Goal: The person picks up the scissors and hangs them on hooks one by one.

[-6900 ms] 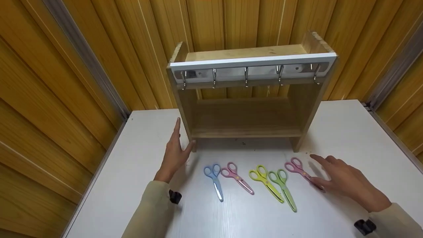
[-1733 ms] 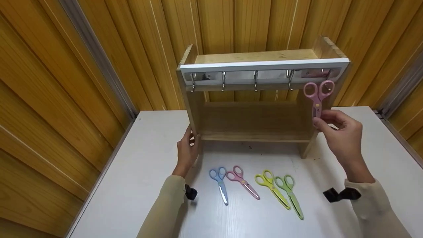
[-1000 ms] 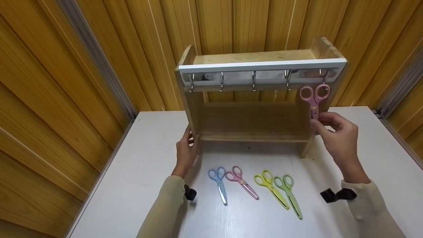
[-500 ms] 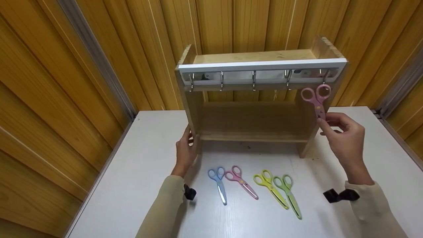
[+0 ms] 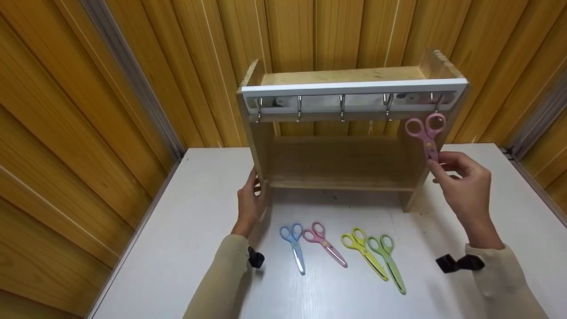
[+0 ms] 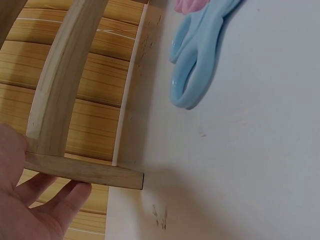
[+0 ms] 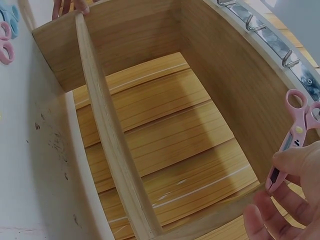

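Note:
My right hand (image 5: 467, 188) pinches pink scissors (image 5: 428, 139) by the blade end, with the handle loops upward. The right loop is at the lower end of the rightmost metal hook (image 5: 438, 102); whether the hook passes through it I cannot tell. In the right wrist view, thumb and fingers hold the blades of the pink scissors (image 7: 298, 125). My left hand (image 5: 250, 206) grips the lower left side panel of a wooden shelf (image 5: 341, 185). The left wrist view shows fingers on the outer face of that panel (image 6: 95, 172).
On the white table (image 5: 195, 248) lie blue scissors (image 5: 294, 248), a second pink pair (image 5: 325, 244), yellow scissors (image 5: 365, 254) and green scissors (image 5: 387, 263). Several hooks line the shelf's white front rail (image 5: 319, 88). Wood-panelled walls (image 5: 292, 40) stand behind and beside the table.
Since the earliest frame, my right hand has lifted the pink scissors from the table to the rightmost hook, and my left hand has gripped the shelf. Lately the scissors have tilted, their blades swinging right.

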`<state>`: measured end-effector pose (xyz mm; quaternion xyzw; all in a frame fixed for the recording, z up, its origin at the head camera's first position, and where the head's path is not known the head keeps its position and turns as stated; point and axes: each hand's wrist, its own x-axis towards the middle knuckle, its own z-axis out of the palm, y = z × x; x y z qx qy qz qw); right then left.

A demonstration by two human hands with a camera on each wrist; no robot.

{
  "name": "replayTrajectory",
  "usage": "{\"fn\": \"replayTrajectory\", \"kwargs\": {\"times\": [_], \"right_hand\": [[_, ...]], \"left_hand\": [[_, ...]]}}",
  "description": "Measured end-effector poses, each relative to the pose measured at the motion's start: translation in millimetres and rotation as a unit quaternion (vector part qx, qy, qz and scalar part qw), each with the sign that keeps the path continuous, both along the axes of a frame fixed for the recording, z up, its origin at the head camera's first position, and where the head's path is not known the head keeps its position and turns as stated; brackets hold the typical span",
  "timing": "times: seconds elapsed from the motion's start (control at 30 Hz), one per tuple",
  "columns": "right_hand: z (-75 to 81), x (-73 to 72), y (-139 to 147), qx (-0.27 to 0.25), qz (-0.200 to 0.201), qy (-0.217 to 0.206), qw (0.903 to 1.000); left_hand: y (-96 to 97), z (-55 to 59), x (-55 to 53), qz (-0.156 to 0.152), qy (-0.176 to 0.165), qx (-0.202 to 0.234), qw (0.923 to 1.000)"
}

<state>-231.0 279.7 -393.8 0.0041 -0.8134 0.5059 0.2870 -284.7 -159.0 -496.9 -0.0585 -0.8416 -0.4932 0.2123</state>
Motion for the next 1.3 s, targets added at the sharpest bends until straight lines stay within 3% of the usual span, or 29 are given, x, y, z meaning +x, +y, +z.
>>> {"fn": "replayTrajectory", "kwargs": {"times": [0.87, 1.3], "right_hand": [[-2.4, -0.2, 1, 0.007, 0.017, 0.016, 0.9997], [-11.1, 5.4, 12, 0.050, 0.015, 0.010, 0.9986]], "left_hand": [[1.7, 1.4, 0.7, 0.005, -0.018, -0.005, 0.9998], [3.7, -1.5, -1.1, -0.004, -0.011, -0.005, 0.9999]]}}
